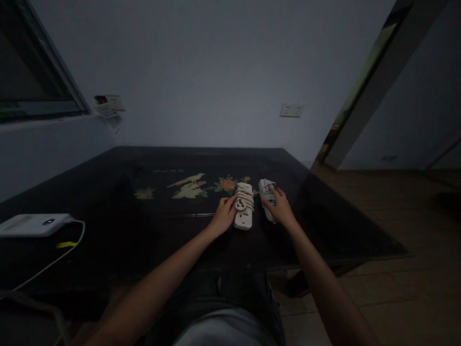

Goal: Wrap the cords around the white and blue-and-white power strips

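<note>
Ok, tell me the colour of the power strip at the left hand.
The power strip at the left hand looks white, seen in the head view.

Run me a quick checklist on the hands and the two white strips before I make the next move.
1. Left hand at the left strip: ok, fingers against its left side.
2. Right hand at the right strip: ok, lying partly over it.
3. Cord on the left strip: ok, wound around it.
4. Right strip fully visible: not ok, the right hand covers part of it.
5. Strips apart: ok, a gap of dark table shows between them.
6. Firmness of either grip: cannot tell from this view.
</note>
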{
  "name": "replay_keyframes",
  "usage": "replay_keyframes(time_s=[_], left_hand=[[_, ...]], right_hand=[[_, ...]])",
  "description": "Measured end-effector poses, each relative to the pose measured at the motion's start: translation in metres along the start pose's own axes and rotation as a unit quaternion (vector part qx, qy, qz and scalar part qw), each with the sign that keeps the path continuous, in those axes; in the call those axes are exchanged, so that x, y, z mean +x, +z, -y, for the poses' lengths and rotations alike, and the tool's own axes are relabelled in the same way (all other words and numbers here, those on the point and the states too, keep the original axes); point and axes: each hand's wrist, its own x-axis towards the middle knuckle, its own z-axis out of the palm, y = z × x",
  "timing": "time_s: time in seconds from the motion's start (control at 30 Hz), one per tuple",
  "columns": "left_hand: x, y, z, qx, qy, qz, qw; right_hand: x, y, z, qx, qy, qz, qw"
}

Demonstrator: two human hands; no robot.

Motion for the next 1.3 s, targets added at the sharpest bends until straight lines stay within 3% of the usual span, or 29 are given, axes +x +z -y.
replay_keyframes(time_s=[0.2,0.3,0.4,0.57,0.83,1.07,1.3], left_hand=[[-0.01,-0.006,0.001,-0.031,0.03,0.024,0.999],[-0.013,-0.005,0.003,-0.049,0.035,0.023,0.998],[-0.013,-0.003,0.005,-0.068,0.041,0.031,0.996],[-0.011,0.003,0.008,-0.104,0.043,0.045,0.993],[-0.006,0.009,0.015,-0.034,0.101,0.061,0.992],[-0.014,-0.014,0.012,-0.05,0.028,0.053,0.997],[-0.031,-0.028,0.01,0.007,0.117,0.113,0.987]], right_hand=[[-0.033,-0.007,0.033,0.017,-0.098,-0.084,0.992],[-0.063,0.003,0.057,0.062,-0.162,0.006,0.985],[-0.079,0.019,0.07,0.064,-0.173,0.069,0.98],[-0.073,0.036,0.067,0.038,-0.161,0.06,0.984],[-0.066,0.033,0.06,-0.047,-0.16,0.037,0.985],[-0.063,0.033,0.064,-0.081,-0.156,0.047,0.983],[-0.07,0.034,0.065,-0.077,-0.146,0.031,0.986]])
